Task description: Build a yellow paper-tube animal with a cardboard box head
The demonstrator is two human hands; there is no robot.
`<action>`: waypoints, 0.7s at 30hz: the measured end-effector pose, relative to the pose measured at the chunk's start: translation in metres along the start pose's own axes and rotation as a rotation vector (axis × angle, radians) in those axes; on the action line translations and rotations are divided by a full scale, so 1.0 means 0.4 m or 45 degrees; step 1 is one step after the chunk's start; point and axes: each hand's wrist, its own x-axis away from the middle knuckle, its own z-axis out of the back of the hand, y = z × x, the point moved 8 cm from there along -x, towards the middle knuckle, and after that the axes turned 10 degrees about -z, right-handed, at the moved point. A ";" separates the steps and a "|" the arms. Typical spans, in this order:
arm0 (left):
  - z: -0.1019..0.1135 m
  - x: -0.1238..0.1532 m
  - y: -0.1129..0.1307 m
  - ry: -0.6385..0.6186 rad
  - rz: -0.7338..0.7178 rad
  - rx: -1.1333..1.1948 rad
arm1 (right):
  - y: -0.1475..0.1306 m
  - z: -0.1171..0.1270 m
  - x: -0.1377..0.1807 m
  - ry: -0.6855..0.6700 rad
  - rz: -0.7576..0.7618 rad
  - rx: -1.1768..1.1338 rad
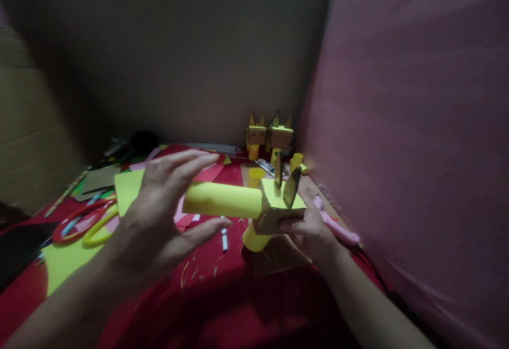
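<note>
My right hand [308, 227] is closed around a small cardboard box head [276, 216] with a yellow top and two pointed ears. A yellow paper tube [222, 199] juts sideways from the box toward the left. Around the free end of that tube, my left hand [159, 208] is spread, thumb below and fingers above; no grip on it shows. Below the box, another yellow tube [256, 237] stands on a brown cardboard sheet [282, 259]. The hidden side of the box cannot be seen.
Red-and-yellow scissors [85, 221] and yellow paper [67, 261] lie at left. A pink glue gun [336, 223] rests near the right wall. Two cardboard figures [256, 136] with ears stand at the back. A white marker [225, 240] lies on the red cloth [238, 285].
</note>
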 end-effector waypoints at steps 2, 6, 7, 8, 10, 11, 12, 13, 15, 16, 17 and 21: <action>-0.009 -0.017 0.043 -0.077 -0.168 -0.194 | -0.003 -0.001 0.004 -0.011 0.047 0.055; -0.057 -0.037 0.093 -0.267 -0.278 -0.404 | -0.010 -0.011 0.014 -0.035 0.083 0.189; -0.069 -0.039 0.098 -0.304 -0.283 -0.435 | -0.013 -0.014 0.016 -0.040 0.088 0.210; -0.080 -0.039 0.101 -0.333 -0.287 -0.454 | -0.016 -0.016 0.017 -0.038 0.093 0.224; -0.092 -0.039 0.103 -0.343 -0.306 -0.467 | -0.022 -0.017 0.019 -0.017 0.107 0.246; -0.095 -0.038 0.104 -0.340 -0.317 -0.469 | -0.024 -0.016 0.019 -0.004 0.112 0.257; -0.097 -0.037 0.104 -0.333 -0.331 -0.470 | -0.024 -0.016 0.019 0.003 0.109 0.266; -0.098 -0.036 0.104 -0.323 -0.343 -0.471 | -0.024 -0.016 0.019 0.005 0.106 0.266; -0.098 -0.034 0.106 -0.309 -0.361 -0.470 | -0.022 -0.017 0.019 -0.010 0.099 0.237; -0.098 -0.034 0.107 -0.306 -0.371 -0.466 | -0.021 -0.018 0.019 -0.023 0.095 0.216; -0.098 -0.034 0.109 -0.305 -0.379 -0.462 | -0.020 -0.019 0.019 -0.034 0.090 0.198; -0.097 -0.035 0.111 -0.305 -0.390 -0.475 | -0.017 -0.020 0.020 -0.048 0.084 0.198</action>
